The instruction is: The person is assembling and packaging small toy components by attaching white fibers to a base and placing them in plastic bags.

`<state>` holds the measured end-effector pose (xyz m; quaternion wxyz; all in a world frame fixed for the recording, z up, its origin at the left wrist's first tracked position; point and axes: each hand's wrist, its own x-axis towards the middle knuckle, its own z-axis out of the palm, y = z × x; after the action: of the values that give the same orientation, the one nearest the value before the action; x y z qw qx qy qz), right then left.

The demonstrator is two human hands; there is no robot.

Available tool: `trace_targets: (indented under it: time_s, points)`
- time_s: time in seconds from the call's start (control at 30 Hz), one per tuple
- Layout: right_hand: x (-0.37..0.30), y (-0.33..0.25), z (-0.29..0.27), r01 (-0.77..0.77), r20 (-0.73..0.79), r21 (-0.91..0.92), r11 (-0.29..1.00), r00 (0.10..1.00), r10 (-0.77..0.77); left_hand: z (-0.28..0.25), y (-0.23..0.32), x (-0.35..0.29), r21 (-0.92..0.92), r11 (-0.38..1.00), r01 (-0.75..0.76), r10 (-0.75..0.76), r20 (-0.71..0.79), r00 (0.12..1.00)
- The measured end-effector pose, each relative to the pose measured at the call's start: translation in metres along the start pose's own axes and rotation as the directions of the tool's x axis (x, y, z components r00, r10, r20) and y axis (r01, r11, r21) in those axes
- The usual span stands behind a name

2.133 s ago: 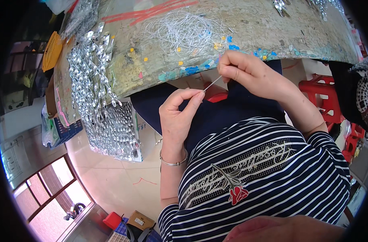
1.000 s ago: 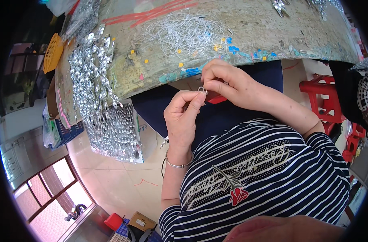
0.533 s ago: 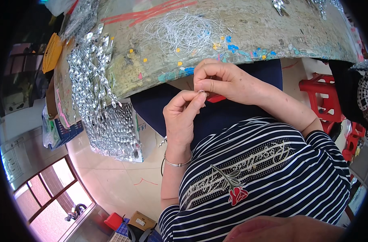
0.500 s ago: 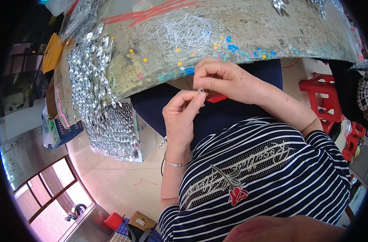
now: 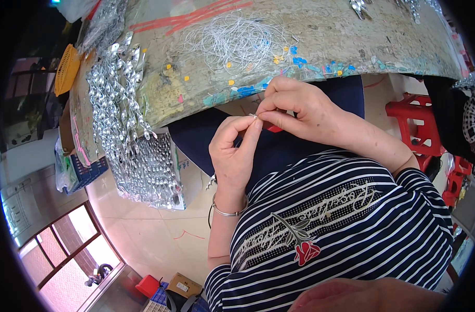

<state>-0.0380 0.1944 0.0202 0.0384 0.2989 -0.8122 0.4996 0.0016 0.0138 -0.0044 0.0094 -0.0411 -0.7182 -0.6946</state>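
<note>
My left hand (image 5: 232,151) is closed in a pinch, thumb against forefinger, just in front of the table's near edge. A tiny end of thin white cord (image 5: 255,116) shows at its fingertips. My right hand (image 5: 298,107) is also pinched, its thumb and forefinger meeting the same bit of cord right beside the left fingertips. Most of this piece is hidden by the fingers or too fine to make out. Beyond the hands, a loose tangle of thin whitish cord (image 5: 236,42) lies on the worn table (image 5: 341,44).
Strands of shiny silver twisted ornaments (image 5: 115,93) hang over the table's left edge. A yellow basket (image 5: 67,70) stands farther left. Silver pliers-like tools (image 5: 358,8) lie at the far right. A red plastic stool (image 5: 415,124) is on the floor to the right.
The small cord loop between my fingertips has drawn down to a tiny end. My right hand has shifted slightly right, its fingertips now closed on the cord beside my left ones.
</note>
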Motion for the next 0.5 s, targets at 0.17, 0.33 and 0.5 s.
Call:
trace_targets:
  time_s: [0.17, 0.33, 0.5]
  points:
    - [0.002, 0.001, -0.003, 0.051, 0.025, -0.128, 0.990, 0.999, -0.048, 0.003, 0.002, 0.000, 0.162, 0.980, -0.115, 0.113, 0.016, 0.993]
    - [0.002, 0.001, 0.002, 0.110, 0.037, -0.275, 0.955, 0.994, -0.104, 0.004, -0.001, -0.001, 0.240, 0.964, -0.117, 0.116, 0.017, 0.993]
    - [0.002, -0.003, 0.004, -0.124, 0.047, -0.069, 0.990, 0.991, 0.127, 0.003, 0.009, -0.001, -0.131, 0.961, 0.246, -0.249, -0.009, 0.969]
